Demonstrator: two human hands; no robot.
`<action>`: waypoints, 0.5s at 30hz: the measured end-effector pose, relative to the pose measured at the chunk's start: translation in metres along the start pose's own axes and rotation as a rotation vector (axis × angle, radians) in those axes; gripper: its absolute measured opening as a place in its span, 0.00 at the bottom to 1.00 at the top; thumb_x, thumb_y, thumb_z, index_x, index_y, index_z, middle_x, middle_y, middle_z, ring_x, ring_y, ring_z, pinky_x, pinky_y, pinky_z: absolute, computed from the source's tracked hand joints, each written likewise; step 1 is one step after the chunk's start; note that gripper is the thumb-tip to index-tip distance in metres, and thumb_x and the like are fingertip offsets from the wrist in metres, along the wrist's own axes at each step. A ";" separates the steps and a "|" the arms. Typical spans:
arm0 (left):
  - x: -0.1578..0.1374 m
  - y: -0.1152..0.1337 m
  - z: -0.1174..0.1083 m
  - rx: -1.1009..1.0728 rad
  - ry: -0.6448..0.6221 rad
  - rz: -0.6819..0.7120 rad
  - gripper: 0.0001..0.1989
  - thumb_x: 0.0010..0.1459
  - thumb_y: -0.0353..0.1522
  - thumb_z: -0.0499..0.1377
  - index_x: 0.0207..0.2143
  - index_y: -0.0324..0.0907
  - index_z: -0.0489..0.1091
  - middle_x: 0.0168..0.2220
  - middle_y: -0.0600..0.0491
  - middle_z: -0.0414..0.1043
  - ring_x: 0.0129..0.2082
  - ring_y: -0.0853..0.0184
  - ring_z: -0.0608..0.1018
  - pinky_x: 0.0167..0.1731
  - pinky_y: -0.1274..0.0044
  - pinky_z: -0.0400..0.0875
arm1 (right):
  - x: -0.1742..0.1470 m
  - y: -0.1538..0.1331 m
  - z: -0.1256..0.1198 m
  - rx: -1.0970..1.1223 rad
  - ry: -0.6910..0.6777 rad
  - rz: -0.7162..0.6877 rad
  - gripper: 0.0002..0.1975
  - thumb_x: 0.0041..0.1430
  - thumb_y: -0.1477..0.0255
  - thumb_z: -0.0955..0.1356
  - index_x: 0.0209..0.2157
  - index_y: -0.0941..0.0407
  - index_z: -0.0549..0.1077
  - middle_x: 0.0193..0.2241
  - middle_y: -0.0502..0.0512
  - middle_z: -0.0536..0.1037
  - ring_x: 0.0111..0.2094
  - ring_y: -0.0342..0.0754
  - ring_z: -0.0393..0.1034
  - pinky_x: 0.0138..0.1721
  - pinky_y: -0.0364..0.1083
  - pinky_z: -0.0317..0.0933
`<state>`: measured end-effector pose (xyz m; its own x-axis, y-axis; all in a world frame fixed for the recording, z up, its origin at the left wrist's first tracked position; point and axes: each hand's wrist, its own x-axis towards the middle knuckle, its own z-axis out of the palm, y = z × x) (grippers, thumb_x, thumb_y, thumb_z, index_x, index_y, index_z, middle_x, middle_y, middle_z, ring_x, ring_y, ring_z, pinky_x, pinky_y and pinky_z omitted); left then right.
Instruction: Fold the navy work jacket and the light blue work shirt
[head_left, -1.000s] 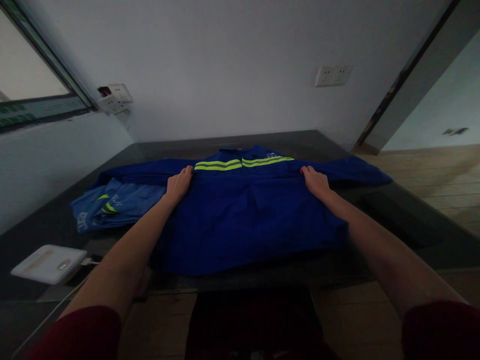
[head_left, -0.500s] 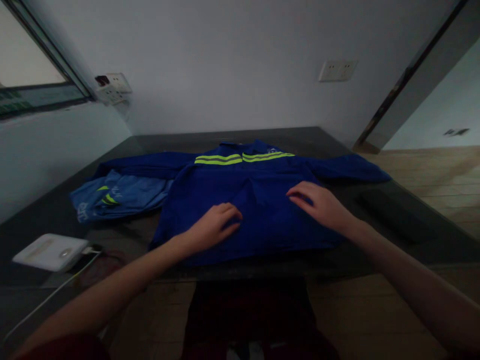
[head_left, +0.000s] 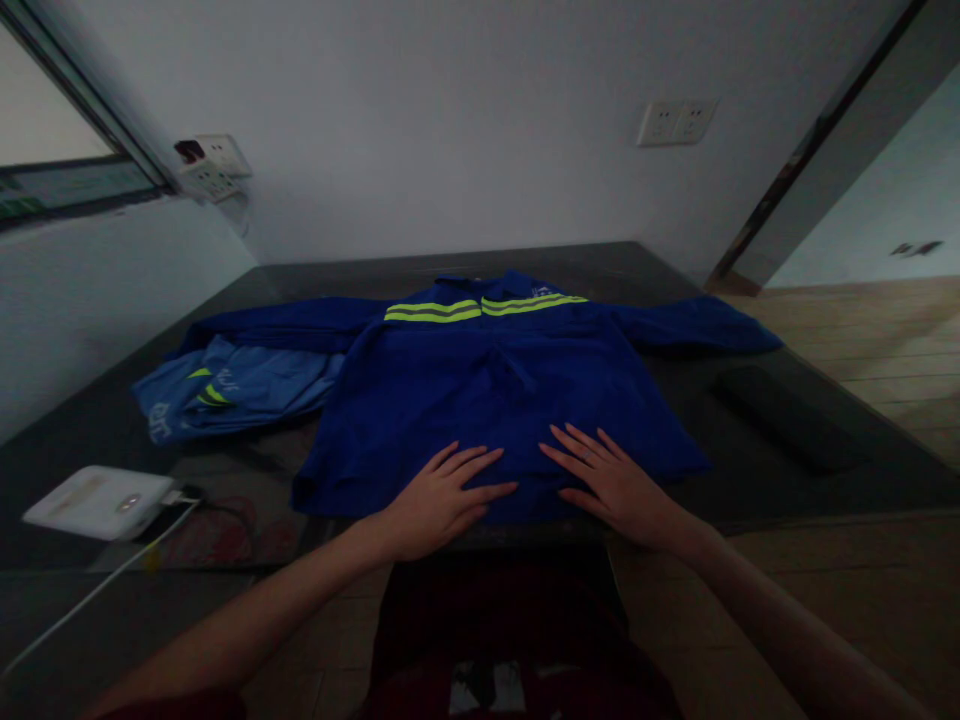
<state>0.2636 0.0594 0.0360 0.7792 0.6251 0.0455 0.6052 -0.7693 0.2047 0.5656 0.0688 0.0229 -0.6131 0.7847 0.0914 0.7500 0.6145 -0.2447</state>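
Note:
A blue work jacket [head_left: 420, 390] lies spread on the dark table, collar toward the wall and both sleeves stretched out sideways. Yellow reflective stripes cross its chest. My left hand [head_left: 442, 500] rests flat near the jacket's lower hem, fingers spread and pointing right. To the right of it, my right hand [head_left: 607, 485] also lies on the lower part of the cloth with its fingers apart. Neither hand grips the fabric. Small creases run through the jacket's middle.
A folded lighter blue garment [head_left: 247, 390] lies against the jacket's left sleeve. Nearer on the left is a white device [head_left: 105, 503] with a cable [head_left: 97, 595]. A black flat object [head_left: 787, 418] sits at right on the table [head_left: 750, 490]. Wall sockets [head_left: 677, 123] are behind.
Both hands have come down and toward me, from curled over the jacket's middle to spread flat near its hem. The hem's right corner now lies farther out.

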 end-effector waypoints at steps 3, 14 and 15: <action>0.011 -0.005 -0.015 -0.091 -0.030 0.001 0.23 0.63 0.35 0.52 0.61 0.58 0.57 0.67 0.53 0.47 0.65 0.59 0.55 0.61 0.59 0.50 | 0.014 0.011 -0.010 0.076 -0.037 0.007 0.28 0.63 0.55 0.60 0.62 0.44 0.56 0.64 0.54 0.55 0.65 0.55 0.47 0.61 0.64 0.44; 0.097 -0.036 -0.042 -0.171 0.211 -0.493 0.11 0.61 0.33 0.53 0.45 0.41 0.68 0.43 0.47 0.73 0.42 0.63 0.76 0.42 0.73 0.69 | 0.116 -0.021 -0.058 0.017 0.167 0.450 0.21 0.61 0.52 0.61 0.32 0.55 0.70 0.31 0.59 0.77 0.34 0.56 0.72 0.34 0.49 0.61; 0.101 -0.040 -0.035 -0.128 0.214 -0.528 0.12 0.60 0.33 0.54 0.45 0.41 0.68 0.44 0.46 0.72 0.43 0.62 0.75 0.41 0.73 0.70 | 0.123 -0.023 -0.052 0.007 0.146 0.468 0.21 0.59 0.50 0.61 0.34 0.55 0.69 0.31 0.60 0.77 0.35 0.57 0.72 0.33 0.49 0.61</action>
<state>0.3124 0.1575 0.0665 0.3192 0.9425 0.0987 0.8678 -0.3325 0.3693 0.4860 0.1555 0.0902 -0.1688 0.9801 0.1048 0.9349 0.1929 -0.2981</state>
